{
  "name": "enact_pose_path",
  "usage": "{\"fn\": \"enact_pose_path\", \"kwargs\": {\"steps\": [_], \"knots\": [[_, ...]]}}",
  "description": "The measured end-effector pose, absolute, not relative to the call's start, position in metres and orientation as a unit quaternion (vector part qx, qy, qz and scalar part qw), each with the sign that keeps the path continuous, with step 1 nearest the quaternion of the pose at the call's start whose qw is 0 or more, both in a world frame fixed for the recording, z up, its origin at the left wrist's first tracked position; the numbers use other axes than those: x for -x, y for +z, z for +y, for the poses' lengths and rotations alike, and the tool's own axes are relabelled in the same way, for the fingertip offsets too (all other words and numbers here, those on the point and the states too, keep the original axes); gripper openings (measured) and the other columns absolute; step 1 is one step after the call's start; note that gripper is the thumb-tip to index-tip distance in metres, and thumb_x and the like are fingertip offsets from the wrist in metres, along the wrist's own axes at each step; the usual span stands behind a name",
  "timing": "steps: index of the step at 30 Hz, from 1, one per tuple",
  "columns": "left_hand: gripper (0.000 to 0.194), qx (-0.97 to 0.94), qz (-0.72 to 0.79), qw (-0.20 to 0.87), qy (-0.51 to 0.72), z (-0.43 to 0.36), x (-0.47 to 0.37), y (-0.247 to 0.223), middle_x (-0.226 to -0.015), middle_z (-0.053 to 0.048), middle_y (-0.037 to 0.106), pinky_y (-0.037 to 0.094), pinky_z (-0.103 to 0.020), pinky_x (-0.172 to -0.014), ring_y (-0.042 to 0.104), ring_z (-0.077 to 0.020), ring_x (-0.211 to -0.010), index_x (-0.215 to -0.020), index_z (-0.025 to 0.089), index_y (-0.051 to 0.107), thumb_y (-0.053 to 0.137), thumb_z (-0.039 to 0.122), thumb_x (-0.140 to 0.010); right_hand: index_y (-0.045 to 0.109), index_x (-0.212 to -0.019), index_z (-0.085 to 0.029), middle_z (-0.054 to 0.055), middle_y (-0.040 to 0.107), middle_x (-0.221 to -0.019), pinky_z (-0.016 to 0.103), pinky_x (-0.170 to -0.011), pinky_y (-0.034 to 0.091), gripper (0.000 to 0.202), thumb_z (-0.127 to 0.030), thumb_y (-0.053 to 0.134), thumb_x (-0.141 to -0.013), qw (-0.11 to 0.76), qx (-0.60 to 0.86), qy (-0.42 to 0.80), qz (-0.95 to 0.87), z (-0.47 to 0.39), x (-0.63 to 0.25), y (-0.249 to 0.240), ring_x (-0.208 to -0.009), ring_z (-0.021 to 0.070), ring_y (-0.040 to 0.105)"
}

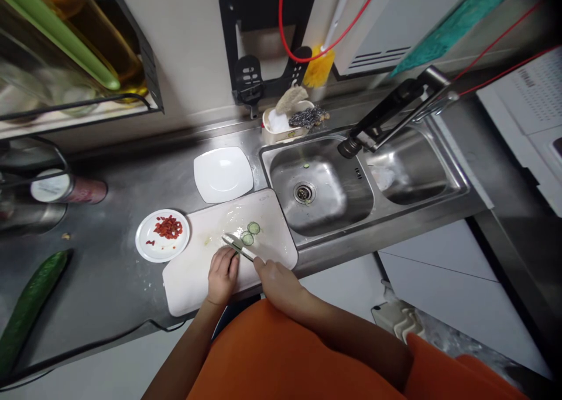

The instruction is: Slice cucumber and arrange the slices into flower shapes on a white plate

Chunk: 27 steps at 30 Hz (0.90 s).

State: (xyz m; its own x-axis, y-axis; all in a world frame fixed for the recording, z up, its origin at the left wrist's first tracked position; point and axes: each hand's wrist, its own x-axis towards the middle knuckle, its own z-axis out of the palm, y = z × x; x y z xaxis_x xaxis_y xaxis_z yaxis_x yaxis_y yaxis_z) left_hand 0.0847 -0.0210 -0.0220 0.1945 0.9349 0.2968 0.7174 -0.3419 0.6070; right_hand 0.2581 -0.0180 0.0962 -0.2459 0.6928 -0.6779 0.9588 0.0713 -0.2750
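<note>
My right hand is closed round the handle of a kitchen knife, whose blade points to the upper left over the white cutting board. Beside the blade, my left hand rests on the board with curled fingers. They press on a piece of cucumber that they mostly hide; only a bit of dark green shows at the fingertips. Several thin cucumber slices lie on the board just beyond the blade. Wet spots shine on the board's far part.
A plate of red berries stands left of the board, and a white square dish behind it. A whole cucumber lies far left, near a can. To the right are a double sink and faucet.
</note>
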Motion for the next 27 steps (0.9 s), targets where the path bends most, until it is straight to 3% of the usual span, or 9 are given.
{"fn": "enact_pose_path", "kwargs": {"steps": [27], "knots": [[0.023, -0.748, 0.55, 0.181, 0.325, -0.023, -0.083, -0.027, -0.105, -0.009, 0.065, 0.048, -0.04, -0.095, 0.059, -0.0196, -0.102, -0.108, 0.018, 0.062, 0.052, 0.022, -0.088, 0.053, -0.111, -0.014, 0.011, 0.066, -0.09, 0.028, -0.069, 0.046, 0.037, -0.006, 0.023, -0.09, 0.129, -0.598, -0.365, 0.702, -0.01, -0.243, 0.057, -0.085, 0.0212, 0.064]]}}
